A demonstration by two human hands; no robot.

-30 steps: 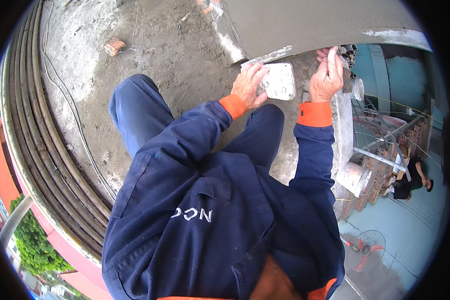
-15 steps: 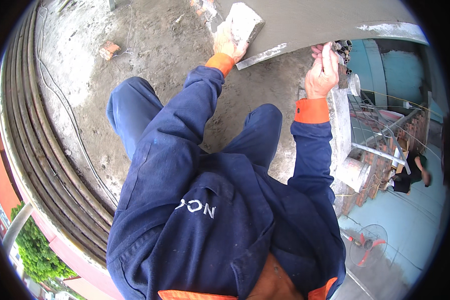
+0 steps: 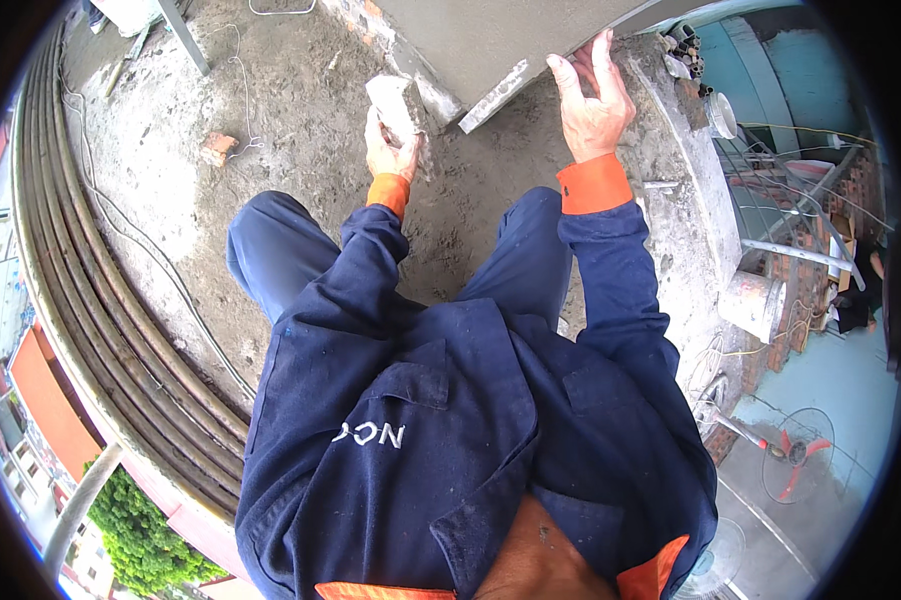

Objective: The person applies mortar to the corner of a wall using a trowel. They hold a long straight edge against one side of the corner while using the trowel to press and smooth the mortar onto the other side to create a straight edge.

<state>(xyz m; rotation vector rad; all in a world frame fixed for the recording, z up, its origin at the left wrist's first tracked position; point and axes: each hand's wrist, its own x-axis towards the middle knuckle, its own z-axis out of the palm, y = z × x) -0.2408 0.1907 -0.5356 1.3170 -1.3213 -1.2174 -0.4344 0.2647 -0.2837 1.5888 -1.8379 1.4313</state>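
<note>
In my left hand (image 3: 394, 152) is a whitish block (image 3: 395, 104) smeared with grey mortar, its fingers closed around the near end. The block is beside the lower left corner of a wall face (image 3: 500, 40) coated in smooth grey mortar. A pale, mortar-stained strip (image 3: 493, 97) runs along that face's lower edge. My right hand (image 3: 597, 108) is raised at this edge, thumb and fingers spread apart. Its fingertips are at or against the strip; the exact contact is hard to make out. Both cuffs are orange.
Long pipes (image 3: 110, 290) curve along the left edge, beside a loose cable (image 3: 150, 245). A broken brick piece (image 3: 218, 150) lies on the rough floor. To the right, past a concrete ledge (image 3: 685, 190), are a white bucket (image 3: 752, 305), a fan (image 3: 797, 455) and another person (image 3: 858, 300).
My left hand has drawn the block off the mortared face, down and to the left. My right hand has shifted left along the edge, its fingers now spread. The view has turned somewhat.
</note>
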